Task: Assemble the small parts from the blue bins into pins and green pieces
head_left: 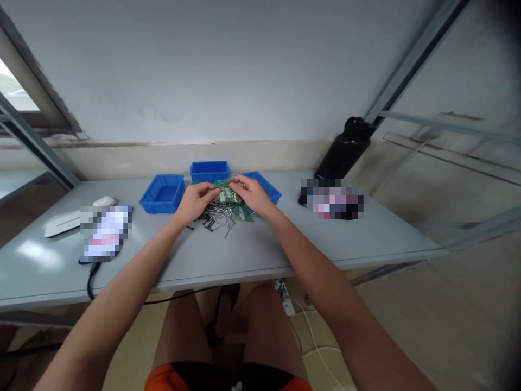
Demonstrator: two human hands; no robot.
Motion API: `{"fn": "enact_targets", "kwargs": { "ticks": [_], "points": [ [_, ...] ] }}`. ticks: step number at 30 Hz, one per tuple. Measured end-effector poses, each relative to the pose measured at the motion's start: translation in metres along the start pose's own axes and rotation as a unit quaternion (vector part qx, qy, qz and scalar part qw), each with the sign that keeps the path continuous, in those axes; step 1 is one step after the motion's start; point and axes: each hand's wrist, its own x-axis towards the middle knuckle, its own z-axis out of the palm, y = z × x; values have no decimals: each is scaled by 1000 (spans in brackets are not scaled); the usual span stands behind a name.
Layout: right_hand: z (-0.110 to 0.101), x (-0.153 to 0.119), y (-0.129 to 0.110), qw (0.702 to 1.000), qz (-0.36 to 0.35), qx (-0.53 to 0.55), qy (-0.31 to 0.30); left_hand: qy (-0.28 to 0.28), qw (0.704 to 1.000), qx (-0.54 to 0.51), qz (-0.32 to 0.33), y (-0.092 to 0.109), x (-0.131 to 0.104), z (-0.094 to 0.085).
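Observation:
Between my two hands is a small green plastic bag point(223, 194) with shiny metal pieces showing in it. My left hand point(198, 200) pinches its left side with thumb and fingers. At the upper right of the bag, my right hand point(250, 193) grips it in the same way. Just below lies a loose pile of screws point(220, 214), silver and dark, spread on the grey table. More green plastic point(244, 213) rests at the pile's right side, partly under my right hand. Whether it belongs to the same bag I cannot tell.
Blue bins stand at the left point(163, 194), the back point(210, 171) and the right point(264, 185), the last partly behind my right hand. A cabled phone point(106, 233) and a white object point(65, 222) lie left. A black bottle point(344, 149) stands back right near a blurred item point(334, 201).

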Motion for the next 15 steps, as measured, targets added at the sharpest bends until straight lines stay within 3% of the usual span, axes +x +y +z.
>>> {"fn": "enact_targets", "kwargs": {
  "ticks": [15],
  "points": [
    [0,0,2,1000,-14,-18,12,-1,1000,12,3,7,-1,0]
  ]
}}
